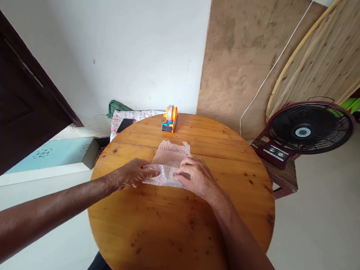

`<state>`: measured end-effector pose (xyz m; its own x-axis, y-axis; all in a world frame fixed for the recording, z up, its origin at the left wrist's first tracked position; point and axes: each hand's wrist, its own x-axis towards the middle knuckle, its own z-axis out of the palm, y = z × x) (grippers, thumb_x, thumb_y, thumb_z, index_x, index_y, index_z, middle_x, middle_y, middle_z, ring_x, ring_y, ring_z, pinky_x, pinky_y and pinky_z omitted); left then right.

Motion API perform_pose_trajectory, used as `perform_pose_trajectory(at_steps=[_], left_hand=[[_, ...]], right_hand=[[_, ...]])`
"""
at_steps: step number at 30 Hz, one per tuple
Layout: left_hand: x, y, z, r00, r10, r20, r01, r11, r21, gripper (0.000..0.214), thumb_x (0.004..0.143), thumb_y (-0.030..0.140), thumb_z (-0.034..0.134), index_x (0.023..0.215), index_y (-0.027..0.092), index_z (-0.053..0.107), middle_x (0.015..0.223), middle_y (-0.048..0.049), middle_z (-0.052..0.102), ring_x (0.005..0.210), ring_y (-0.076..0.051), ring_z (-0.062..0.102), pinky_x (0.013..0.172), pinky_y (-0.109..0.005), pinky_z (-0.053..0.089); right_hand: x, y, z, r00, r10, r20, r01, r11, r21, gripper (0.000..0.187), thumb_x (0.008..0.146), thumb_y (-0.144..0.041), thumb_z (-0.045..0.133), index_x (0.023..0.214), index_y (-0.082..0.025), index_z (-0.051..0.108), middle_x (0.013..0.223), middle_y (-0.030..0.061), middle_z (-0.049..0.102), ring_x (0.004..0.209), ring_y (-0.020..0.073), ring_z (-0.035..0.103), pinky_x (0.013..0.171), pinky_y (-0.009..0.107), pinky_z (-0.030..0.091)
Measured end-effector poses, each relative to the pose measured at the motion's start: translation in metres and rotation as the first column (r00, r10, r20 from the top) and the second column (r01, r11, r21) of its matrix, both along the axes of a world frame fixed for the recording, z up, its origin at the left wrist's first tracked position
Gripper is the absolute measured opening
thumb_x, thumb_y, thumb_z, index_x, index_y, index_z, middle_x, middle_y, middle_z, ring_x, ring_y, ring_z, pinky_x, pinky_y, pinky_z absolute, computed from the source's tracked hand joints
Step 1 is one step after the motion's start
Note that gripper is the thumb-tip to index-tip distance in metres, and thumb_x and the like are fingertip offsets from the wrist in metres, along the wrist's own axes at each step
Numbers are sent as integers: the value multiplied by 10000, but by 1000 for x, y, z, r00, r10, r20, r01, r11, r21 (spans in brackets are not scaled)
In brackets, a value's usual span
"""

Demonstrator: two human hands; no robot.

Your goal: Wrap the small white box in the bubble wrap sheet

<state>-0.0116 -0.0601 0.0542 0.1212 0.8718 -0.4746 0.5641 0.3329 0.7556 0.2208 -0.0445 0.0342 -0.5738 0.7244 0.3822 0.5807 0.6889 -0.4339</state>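
A sheet of clear bubble wrap lies on the round wooden table, its near part folded over into a thicker band. My left hand grips the left end of that band, thumb on top and fingers partly beneath. At the band's right end, my right hand has its thumb and fingers curled against the plastic in a pinch. Something pale shows faintly through the folded layers near the right fingertips, but I cannot make out what it is. The far part of the sheet spreads flat, with a ragged back edge.
An orange and blue tape dispenser stands at the table's far edge. Behind the table is a printed white sack with a dark flat object. A black-grilled fan sits on a low wooden stand to the right.
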Motion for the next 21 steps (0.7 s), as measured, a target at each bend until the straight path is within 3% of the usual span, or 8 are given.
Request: perform_pose_trajectory(at_steps=[4,9,14,16,18,21], left_hand=[[2,2,-1,998,32,63,-29,999,-38,477,533,603,734,618,159,583,522,47,433,477,-88,331,456,-226,210],[6,4,-10,973,71,219,-78,997,24,455,528,539,774,721,134,693,623,-10,616,574,-133,513,505,-225,321],[13,5,-19,981,93,169,-104,993,57,417,578,518,728,635,134,576,501,20,539,435,-99,463,399,-210,328],[18,4,-21,978,138,159,-152,985,83,414,589,470,724,770,130,571,498,35,541,403,-105,481,372,-209,362],[22,2,-21,968,192,159,-211,971,110,579,609,401,727,1070,116,525,513,54,555,398,-123,516,370,-214,404],[26,-1,-23,954,244,172,-266,957,114,885,650,350,718,1379,119,272,500,85,535,382,-136,519,363,-224,426]], right_hand=[[0,1,0,1000,-2,9,2,1000,-1,56,795,-223,702,754,-209,738,841,0,670,837,143,598,808,304,357],[0,1,-1,1000,0,11,0,1000,4,67,804,-230,694,760,-209,740,849,9,673,870,152,596,821,301,359],[0,1,-1,1000,-3,24,3,1000,5,68,806,-230,693,760,-206,736,848,9,673,868,151,595,821,299,357],[0,0,-1,999,-3,34,3,1000,1,63,804,-231,696,760,-207,735,849,9,672,867,151,595,818,298,356],[0,0,0,999,-5,39,5,1000,1,59,805,-231,695,765,-211,734,851,8,671,866,151,595,813,298,355],[0,0,0,999,-4,41,4,1000,9,65,811,-230,687,768,-218,734,849,4,668,846,146,592,805,299,352]])
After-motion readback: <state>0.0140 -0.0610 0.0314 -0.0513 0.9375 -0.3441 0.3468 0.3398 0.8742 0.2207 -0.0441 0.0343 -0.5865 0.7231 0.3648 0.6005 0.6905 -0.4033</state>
